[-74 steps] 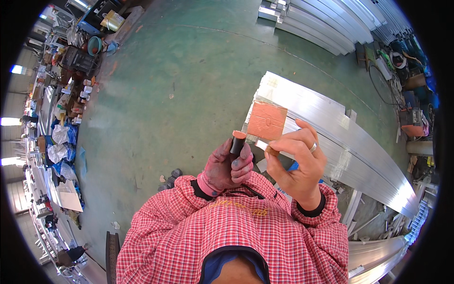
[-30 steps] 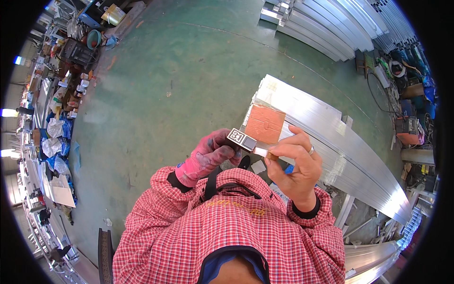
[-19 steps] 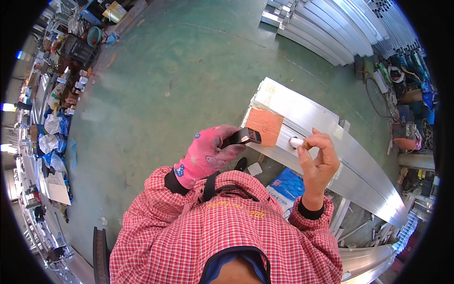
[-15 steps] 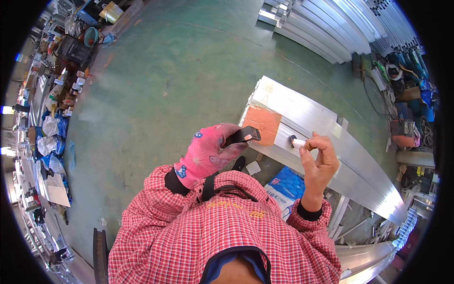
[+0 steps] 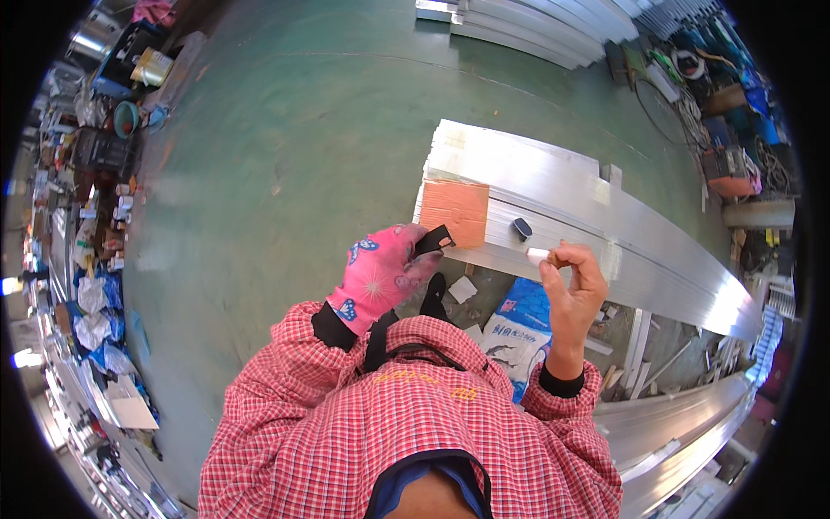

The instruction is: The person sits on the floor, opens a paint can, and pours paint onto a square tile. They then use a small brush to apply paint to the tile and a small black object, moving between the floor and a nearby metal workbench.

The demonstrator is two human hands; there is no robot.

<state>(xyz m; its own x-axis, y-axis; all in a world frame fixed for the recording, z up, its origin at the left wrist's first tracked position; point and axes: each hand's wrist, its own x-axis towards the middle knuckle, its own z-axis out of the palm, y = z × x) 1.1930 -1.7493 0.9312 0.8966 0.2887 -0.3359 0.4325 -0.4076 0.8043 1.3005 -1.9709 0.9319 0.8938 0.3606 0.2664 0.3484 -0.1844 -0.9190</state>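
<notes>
My left hand (image 5: 380, 275), in a pink patterned glove with dark finger ends, is closed round a short black rectangular piece (image 5: 435, 239). That piece is tilted, and its far end is over the near edge of an orange-brown cardboard square (image 5: 456, 213). My bare right hand (image 5: 574, 294) pinches a small white cylinder (image 5: 538, 255) between thumb and forefinger. Just beyond the cylinder, a small dark blue rounded object (image 5: 520, 228) rests on a stack of long silvery metal profiles (image 5: 527, 162). The cardboard lies on the same stack, at its left end.
Below the stack are a blue and white sack (image 5: 510, 333) and a pale scrap (image 5: 462, 290) on the floor. More metal lengths (image 5: 536, 30) lie at the far side. Cluttered shelving (image 5: 95, 216) runs along the left; cables and equipment (image 5: 731, 169) stand at right.
My view has shifted. My right hand with the white cylinder has drawn slightly nearer, away from the dark blue object, which now shows fully. The black piece in my left hand has turned.
</notes>
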